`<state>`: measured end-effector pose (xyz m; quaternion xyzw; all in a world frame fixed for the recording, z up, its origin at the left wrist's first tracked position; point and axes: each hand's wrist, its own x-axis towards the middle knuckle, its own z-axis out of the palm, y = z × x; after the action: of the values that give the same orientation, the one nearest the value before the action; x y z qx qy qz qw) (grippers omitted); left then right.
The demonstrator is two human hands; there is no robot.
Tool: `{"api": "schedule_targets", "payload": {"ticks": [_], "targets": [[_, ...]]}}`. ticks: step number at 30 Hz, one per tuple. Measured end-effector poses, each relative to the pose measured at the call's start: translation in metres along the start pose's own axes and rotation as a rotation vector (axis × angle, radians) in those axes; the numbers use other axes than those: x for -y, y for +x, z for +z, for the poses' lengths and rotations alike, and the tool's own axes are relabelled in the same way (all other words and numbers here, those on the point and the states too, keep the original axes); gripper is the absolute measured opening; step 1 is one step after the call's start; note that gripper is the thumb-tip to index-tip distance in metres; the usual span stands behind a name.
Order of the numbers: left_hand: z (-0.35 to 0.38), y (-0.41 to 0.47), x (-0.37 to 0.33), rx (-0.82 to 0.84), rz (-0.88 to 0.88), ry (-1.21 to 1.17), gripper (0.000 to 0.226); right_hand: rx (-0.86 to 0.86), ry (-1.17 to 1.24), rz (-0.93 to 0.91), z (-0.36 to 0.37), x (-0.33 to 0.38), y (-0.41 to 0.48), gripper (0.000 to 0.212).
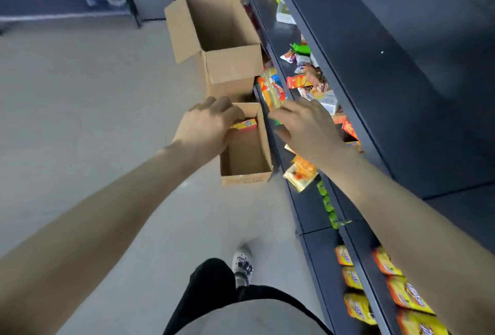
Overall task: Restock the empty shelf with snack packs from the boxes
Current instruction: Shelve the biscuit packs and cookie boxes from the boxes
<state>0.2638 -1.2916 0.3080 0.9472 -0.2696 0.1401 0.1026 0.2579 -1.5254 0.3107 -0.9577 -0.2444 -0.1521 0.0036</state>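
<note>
A small open cardboard box (245, 158) stands on the floor beside the dark shelf unit (356, 109). My left hand (206, 125) reaches into its far end, fingers curled over a yellow and orange snack pack (246, 123); the grip itself is hidden. My right hand (308, 125) holds several colourful snack packs (272, 89) up at the shelf's front edge. Mixed snack packs (308, 80) lie along the shelf behind my right hand.
A larger open cardboard box (214, 37) stands just beyond the small one. Yellow and orange packs (396, 289) fill the lower shelves at the bottom right. Grey floor spreads to the left. My foot (242, 262) is near the shelf base.
</note>
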Motion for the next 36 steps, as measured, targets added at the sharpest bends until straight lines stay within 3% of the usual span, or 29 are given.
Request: {"api": "schedule_targets", "payload": {"ticks": [15,20,31,36], "targets": [[0.22,0.165,0.167,0.197,-0.201,-0.225,0.021,0.219,0.319,0.343,0.239,-0.099,0.156,0.027],[0.308,0.197,0.229,0.321,-0.322,-0.318,0.031,0.311,0.383,0.431,0.337,-0.122,0.197,0.033],[0.599,0.196,0.306,0.66,-0.553,-0.412,0.057,0.727,0.401,0.438,0.659,-0.159,0.239,0.049],[0.738,0.191,0.324,0.726,-0.573,-0.418,0.058,0.791,0.388,0.471,0.791,-0.182,0.24,0.052]]}}
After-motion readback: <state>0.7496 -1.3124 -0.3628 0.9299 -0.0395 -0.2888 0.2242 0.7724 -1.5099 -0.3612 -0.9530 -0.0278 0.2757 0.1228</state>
